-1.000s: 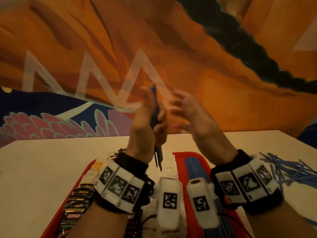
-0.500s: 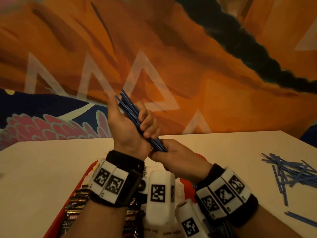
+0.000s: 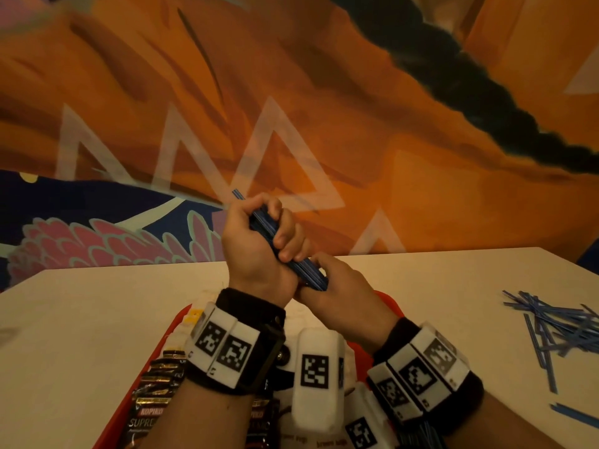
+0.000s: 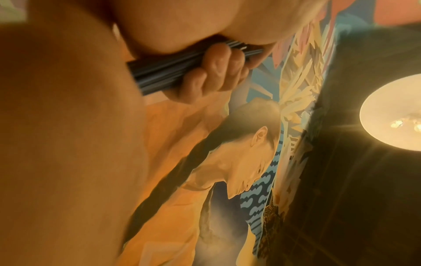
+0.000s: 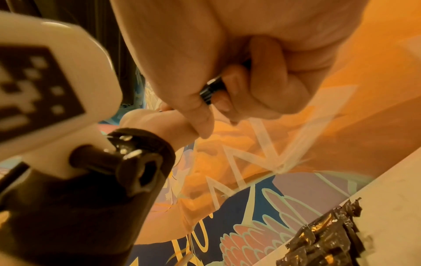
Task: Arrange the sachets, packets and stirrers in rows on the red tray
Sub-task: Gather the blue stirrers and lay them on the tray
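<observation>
Above the red tray (image 3: 175, 328) I hold a bundle of blue stirrers (image 3: 264, 226) tilted from upper left to lower right. My left hand (image 3: 259, 241) grips its upper part with fingers curled round it; the left wrist view shows those fingers (image 4: 216, 72) wrapped over the bundle (image 4: 164, 72). My right hand (image 3: 337, 286) grips the lower end (image 3: 312, 277), also seen as a dark tip (image 5: 210, 90) between thumb and fingers. On the tray lie dark coffee sachets (image 3: 152, 393), white sachets (image 3: 181, 332) and, under my right wrist, more blue stirrers (image 3: 418, 435).
A loose heap of blue stirrers (image 3: 557, 325) lies on the white table (image 3: 81, 335) to the right, with one stray stirrer (image 3: 573, 416) nearer me. A painted wall (image 3: 356, 92) rises right behind the table. My wrists and their cameras cover most of the tray.
A second ago only my left hand held the bundle upright and my right hand was open beside it. Since then the right hand has closed on the lower end, and the bundle has slid down through my left hand.
</observation>
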The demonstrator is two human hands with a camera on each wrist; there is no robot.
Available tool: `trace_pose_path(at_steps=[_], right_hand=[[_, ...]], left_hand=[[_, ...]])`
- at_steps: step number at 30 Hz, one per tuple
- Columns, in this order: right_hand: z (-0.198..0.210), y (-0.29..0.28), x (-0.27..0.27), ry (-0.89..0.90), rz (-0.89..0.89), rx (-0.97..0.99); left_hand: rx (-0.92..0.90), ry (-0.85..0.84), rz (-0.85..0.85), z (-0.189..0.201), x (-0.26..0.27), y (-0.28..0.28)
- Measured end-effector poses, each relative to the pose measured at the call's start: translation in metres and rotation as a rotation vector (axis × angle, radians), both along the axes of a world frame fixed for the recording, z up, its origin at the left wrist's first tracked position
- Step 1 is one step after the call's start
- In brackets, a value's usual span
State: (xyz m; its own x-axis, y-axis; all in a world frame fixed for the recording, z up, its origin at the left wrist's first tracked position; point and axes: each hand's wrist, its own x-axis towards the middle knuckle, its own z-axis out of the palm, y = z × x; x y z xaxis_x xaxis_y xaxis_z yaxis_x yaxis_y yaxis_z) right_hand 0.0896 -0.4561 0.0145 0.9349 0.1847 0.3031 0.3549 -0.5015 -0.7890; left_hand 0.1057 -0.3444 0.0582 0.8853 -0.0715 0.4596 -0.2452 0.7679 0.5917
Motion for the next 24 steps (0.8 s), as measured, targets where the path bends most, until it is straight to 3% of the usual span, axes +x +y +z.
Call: trace_pose_path(at_steps=[13,19,24], right_hand=[[-0.0035,0.0008,0.0004,0.025,-0.041,-0.112],[-0.0038,-0.0035,0.0035,-0.011,0.022,-0.137],[-0.0046,-0.0015,0.0035,-0.043,0.124,-0.039]], left_hand=[[0.037,-0.049,0.031,0.0057,-0.0050,-0.0018],[-0.056,-0.008,0.184,0.0071,-0.0056,-0.0028],[-0.034,-0.028,0.320,0.0061,-0.0039,-0.0048]])
